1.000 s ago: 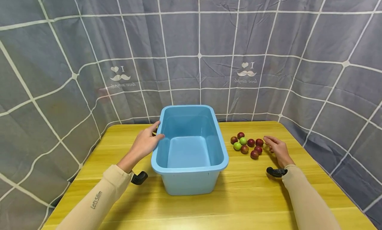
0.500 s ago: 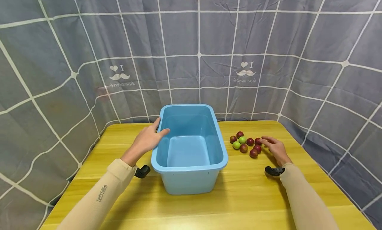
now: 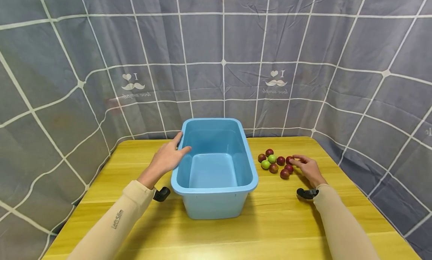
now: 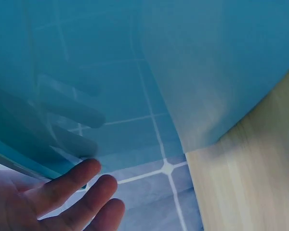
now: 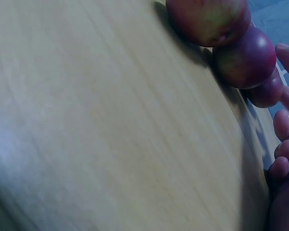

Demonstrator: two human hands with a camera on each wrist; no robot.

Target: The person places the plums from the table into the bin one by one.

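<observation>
Right hand (image 3: 308,169) has edged in to a dark red fruit (image 3: 288,159) right of the blue tub (image 3: 214,206); whether its fingers pinch it, I can't tell. Left hand (image 3: 166,158), fingers apart, straddles the tub's left rim, probably steadying it.

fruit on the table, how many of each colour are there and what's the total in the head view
Dark red fruits: 7
Green fruits: 2
Total: 9
</observation>
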